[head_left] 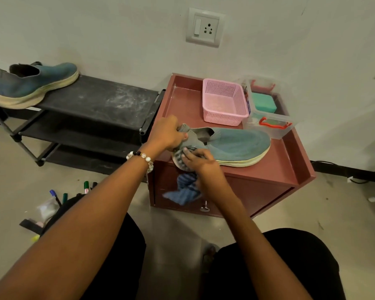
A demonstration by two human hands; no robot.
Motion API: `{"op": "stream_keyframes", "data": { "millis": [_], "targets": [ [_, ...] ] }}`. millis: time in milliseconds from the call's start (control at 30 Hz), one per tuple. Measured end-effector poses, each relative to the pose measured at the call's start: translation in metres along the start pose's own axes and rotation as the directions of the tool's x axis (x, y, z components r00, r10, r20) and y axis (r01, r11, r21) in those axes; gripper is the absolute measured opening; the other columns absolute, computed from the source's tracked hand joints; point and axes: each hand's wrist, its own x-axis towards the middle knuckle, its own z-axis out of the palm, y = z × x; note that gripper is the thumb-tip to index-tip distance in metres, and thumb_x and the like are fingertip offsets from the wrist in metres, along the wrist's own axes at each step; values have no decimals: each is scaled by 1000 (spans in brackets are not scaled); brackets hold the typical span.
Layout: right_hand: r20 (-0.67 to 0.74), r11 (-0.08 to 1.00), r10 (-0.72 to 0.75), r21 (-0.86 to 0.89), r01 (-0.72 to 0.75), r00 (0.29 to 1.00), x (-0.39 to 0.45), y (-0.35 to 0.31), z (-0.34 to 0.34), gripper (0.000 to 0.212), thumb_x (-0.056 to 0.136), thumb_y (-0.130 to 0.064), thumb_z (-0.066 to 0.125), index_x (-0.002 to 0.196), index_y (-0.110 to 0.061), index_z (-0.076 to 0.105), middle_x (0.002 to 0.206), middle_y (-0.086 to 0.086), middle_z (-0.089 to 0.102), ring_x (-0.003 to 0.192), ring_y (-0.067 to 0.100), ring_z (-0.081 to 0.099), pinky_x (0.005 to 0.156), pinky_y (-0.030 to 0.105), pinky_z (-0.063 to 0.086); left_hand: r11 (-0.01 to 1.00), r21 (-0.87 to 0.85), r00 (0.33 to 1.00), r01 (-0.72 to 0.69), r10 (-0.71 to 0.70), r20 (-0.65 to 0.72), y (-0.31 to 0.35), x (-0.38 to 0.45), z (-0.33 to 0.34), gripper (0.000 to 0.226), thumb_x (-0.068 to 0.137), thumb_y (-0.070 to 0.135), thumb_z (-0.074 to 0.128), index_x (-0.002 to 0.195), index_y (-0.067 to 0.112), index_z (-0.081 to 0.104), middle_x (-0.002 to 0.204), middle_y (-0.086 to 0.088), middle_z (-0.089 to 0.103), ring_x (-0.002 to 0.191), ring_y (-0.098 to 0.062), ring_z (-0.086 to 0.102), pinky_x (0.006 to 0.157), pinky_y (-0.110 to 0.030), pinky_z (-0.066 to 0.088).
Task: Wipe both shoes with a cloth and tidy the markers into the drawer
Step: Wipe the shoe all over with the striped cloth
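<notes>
Blue-green knit covers the slip-on shoe (236, 146) lying on its side on top of the reddish-brown cabinet (290, 169), toe toward the right and heel toward you. Your left hand (167, 133) grips the grey heel collar, fingers curled round it. Your right hand (200, 163) presses a blue striped cloth (185, 189) against the heel end of the sole, fingers bent over the fabric, while the loose part of the cloth hangs down in front of the cabinet's drawer front, just above the metal drawer knob (204, 207). A beaded bracelet (142, 158) sits on your left wrist. Behind the shoe on the cabinet top stand a pink perforated basket (224, 102) and, just beside it on the right, a clear plastic box with red latches (271, 118) holding something teal. The 2nd shoe (34, 85) rests upright at the left end of the top shelf of the black shoe rack (100, 100), well apart from the 1st. Several markers (74, 191) lie on the floor to your left, partly hidden by your left arm, with a yellow one (35, 237) nearer you. A wall socket (205, 27) is mounted above the cabinet.
</notes>
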Motion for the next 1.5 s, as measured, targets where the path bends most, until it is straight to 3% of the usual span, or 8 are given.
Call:
{"op": "stream_keyframes", "data": {
  "millis": [100, 200, 367, 500, 633, 867, 1033, 1500],
  "targets": [
    [9, 987, 157, 42, -157, 988, 2, 23, -24, 58, 55, 7, 50, 107, -6, 72, 109, 17, 68, 104, 22, 57, 98, 13, 38, 997, -78, 996, 7, 0, 89, 1, 1, -2, 30, 84, 24, 72, 80, -5, 65, 74, -16, 68, 67, -28, 68, 64, -39, 58],
    [-115, 918, 397, 29, -396, 911, 3, 22, -43, 50, 67, 10, 50, 107, -12, 73, 106, 12, 70, 104, 31, 60, 93, 33, 47, 963, -261, 979, 74, -19, 205, 1, 1, -8, 30, 86, 18, 70, 88, -11, 64, 84, -18, 68, 76, -30, 70, 65, -43, 60],
    [-306, 546, 825, 651, -527, 476, 6, 11, -65, 25, 85, 3, 47, 84, -15, 65, 77, -2, 65, 79, 19, 63, 74, 30, 51, 921, -375, 962, 105, 2, 273, 1, -4, -16, 22, 89, 17, 66, 94, -5, 67, 86, -12, 62, 80, -21, 61, 64, -33, 56],
    [-270, 694, 663, 570, -439, 698, 18, -13, -42, 28, 89, 3, 49, 108, -10, 66, 95, 8, 67, 77, 9, 57, 70, 17, 49, 907, -403, 979, 125, -46, 200, 1, -1, -9, 34, 91, 22, 64, 88, -12, 63, 82, -14, 57, 78, -24, 57, 71, -43, 57],
    [-133, 953, 302, 43, -299, 944, 24, -19, 6, 79, 54, 17, 63, 131, 4, 50, 132, 19, 54, 111, 32, 54, 93, 31, 49, 911, -388, 988, 140, -100, 120, 0, 2, -2, 36, 92, 20, 61, 60, 6, 56, 63, -10, 49, 63, -22, 50, 65, -46, 55],
    [-97, 925, 147, -339, -171, 984, 5, -27, 12, 55, 75, -8, 32, 121, -4, 63, 129, 12, 60, 104, 34, 62, 67, 37, 52, 955, -257, 989, 149, -143, 41, 1, 9, -1, 46, 87, 31, 67, 48, 14, 50, 56, -2, 51, 60, -19, 51, 75, -39, 54],
    [-98, 880, 324, -335, -338, 941, 26, -28, 7, 55, 74, -9, 33, 120, -2, 63, 128, 14, 60, 105, 34, 62, 69, 38, 49, 934, -316, 985, 170, -155, 72, 4, 8, -2, 45, 88, 31, 66, 50, 11, 53, 58, -7, 57, 65, -29, 63, 69, -48, 59],
    [-155, 874, 123, -452, -181, 980, 14, -34, 19, 50, 79, -12, 40, 124, -7, 62, 134, 9, 56, 114, 30, 50, 74, 39, 44, 855, -414, 949, 312, -258, 182, 10, 10, -12, 22, 83, 20, 70, 92, 0, 69, 88, -13, 70, 77, -25, 66, 72, -38, 58]
  ]
}}
